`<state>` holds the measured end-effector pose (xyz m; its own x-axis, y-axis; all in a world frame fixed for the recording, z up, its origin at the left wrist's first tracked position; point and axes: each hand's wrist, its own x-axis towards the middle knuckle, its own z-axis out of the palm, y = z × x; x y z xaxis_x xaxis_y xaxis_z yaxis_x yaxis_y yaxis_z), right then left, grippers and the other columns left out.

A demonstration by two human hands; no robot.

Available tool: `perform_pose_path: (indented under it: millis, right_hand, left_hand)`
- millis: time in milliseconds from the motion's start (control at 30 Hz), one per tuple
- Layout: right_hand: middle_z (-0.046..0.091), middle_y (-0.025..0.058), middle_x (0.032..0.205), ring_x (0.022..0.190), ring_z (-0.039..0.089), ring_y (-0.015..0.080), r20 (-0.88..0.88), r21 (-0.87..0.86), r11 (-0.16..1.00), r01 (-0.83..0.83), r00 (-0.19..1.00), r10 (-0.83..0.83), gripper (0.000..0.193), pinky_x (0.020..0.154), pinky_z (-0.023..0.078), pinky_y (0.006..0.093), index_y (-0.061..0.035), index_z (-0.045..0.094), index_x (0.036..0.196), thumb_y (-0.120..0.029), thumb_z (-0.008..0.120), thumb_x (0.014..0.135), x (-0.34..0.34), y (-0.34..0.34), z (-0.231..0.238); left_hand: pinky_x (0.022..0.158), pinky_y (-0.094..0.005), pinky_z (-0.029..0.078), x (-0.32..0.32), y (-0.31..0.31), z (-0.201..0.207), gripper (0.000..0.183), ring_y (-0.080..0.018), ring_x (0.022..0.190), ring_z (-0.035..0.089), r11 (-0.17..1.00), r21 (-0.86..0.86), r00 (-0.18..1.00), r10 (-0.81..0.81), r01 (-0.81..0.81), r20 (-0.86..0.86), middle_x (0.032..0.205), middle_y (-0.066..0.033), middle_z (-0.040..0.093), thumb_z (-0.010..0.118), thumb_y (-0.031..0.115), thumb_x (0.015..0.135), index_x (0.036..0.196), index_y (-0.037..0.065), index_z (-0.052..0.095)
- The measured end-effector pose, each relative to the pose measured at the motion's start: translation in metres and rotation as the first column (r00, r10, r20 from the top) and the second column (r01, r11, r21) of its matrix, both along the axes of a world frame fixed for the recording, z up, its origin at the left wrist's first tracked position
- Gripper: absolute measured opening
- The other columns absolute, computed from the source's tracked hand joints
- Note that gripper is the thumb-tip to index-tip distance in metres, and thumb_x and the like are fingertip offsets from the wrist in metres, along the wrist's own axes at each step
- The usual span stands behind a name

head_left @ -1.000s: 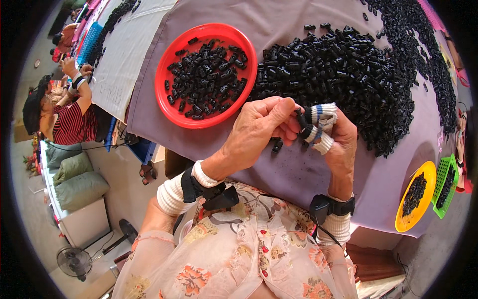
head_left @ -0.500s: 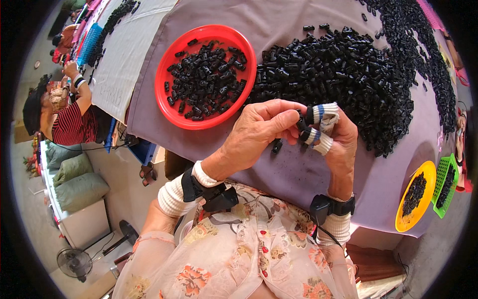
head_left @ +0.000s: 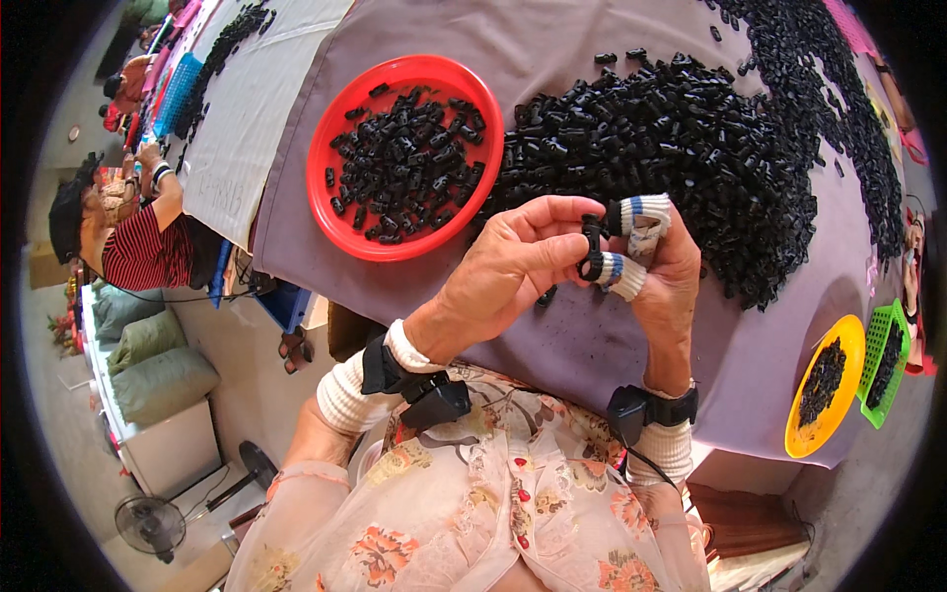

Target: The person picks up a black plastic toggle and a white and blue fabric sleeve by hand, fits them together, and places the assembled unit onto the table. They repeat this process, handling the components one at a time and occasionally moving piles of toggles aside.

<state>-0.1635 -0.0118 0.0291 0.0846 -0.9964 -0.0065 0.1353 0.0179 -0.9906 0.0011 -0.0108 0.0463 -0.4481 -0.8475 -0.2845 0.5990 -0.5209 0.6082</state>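
In front of me, above the near edge of the cloth, both hands meet at a small black plastic piece [head_left: 592, 242]. My left hand [head_left: 498, 266] pinches it from the left between thumb and bent forefinger. On the right, my right hand [head_left: 671, 271] closes on it with thumb and forefinger, both wrapped in white knitted covers with blue stripes. How far the piece is hidden by those covers I cannot tell. Just beyond lies a large heap of similar black pieces [head_left: 661, 148]. A red round tray [head_left: 326, 212] at the left holds many more of them.
A yellow plate [head_left: 801, 439] and a green basket [head_left: 876, 409], both with black pieces, stand at the right on the mauve cloth [head_left: 414, 30]. Black bands with small boxes circle my wrists. A person in a striped shirt [head_left: 148, 252] works at the far left. A fan [head_left: 150, 525] stands below.
My hands have drawn slightly apart and turned, so the black piece now shows more upright between them. My right hand has shifted a little left.
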Motion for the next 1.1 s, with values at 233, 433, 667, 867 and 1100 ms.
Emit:
perform_pose_path:
  millis: [233,433,667,867,1100]
  right_hand:
    - [0.050,-0.0066,0.073,0.065,0.045,0.0018,-0.002,-0.001,0.999,-0.037,0.999,0.037,0.045,0.057,0.039,0.0168,-0.0087,0.054,0.094,-0.012,0.081,0.058,-0.001,-0.001,-0.001]
    - [0.051,-0.0060,0.073,0.064,0.045,0.0020,-0.052,-0.014,0.999,-0.032,0.998,0.032,0.046,0.057,0.040,0.0170,-0.0082,0.054,0.095,-0.011,0.081,0.057,0.002,0.000,0.001]
    - [0.053,-0.0046,0.075,0.065,0.045,0.0023,0.000,0.018,1.000,0.000,1.000,0.000,0.039,0.057,0.040,0.0172,-0.0067,0.055,0.095,-0.008,0.077,0.062,0.000,-0.001,0.000]
    - [0.054,-0.0044,0.075,0.066,0.047,0.0020,-0.054,0.052,0.998,-0.023,0.998,0.026,0.033,0.059,0.040,0.0169,-0.0055,0.056,0.093,-0.006,0.074,0.066,-0.006,0.000,0.002]
    - [0.057,-0.0037,0.079,0.072,0.050,0.0029,0.046,0.050,0.997,-0.052,0.998,0.050,0.028,0.064,0.041,0.0177,-0.0038,0.055,0.093,-0.004,0.070,0.069,-0.002,-0.001,0.009]
  left_hand:
    - [0.080,-0.0314,0.047,-0.001,-0.001,-0.003,0.028,-0.0156,0.088,0.058,0.996,0.085,0.997,-0.001,0.007,-0.072,0.094,-0.0088,0.059,0.054,0.007,0.084,0.111,0.000,0.049]
    - [0.078,-0.0325,0.048,0.000,0.000,-0.002,0.027,-0.0155,0.086,0.058,0.998,0.056,1.000,0.010,-0.010,-0.007,0.094,-0.0093,0.059,0.055,0.008,0.084,0.110,0.000,0.050]
    - [0.075,-0.0308,0.049,0.002,-0.005,0.002,0.030,-0.0157,0.082,0.058,0.995,0.103,1.000,-0.007,0.005,0.025,0.092,-0.0099,0.060,0.053,0.008,0.084,0.113,-0.002,0.048]
    - [0.072,-0.0303,0.049,0.003,-0.006,0.005,0.033,-0.0155,0.079,0.057,0.993,0.116,0.999,0.018,-0.014,-0.031,0.095,-0.0120,0.060,0.049,0.007,0.086,0.116,-0.005,0.045]
    - [0.071,-0.0309,0.049,0.004,-0.005,0.004,0.031,-0.0142,0.078,0.057,0.993,0.113,0.996,0.038,-0.029,-0.075,0.095,-0.0116,0.059,0.048,0.008,0.087,0.116,-0.004,0.046]
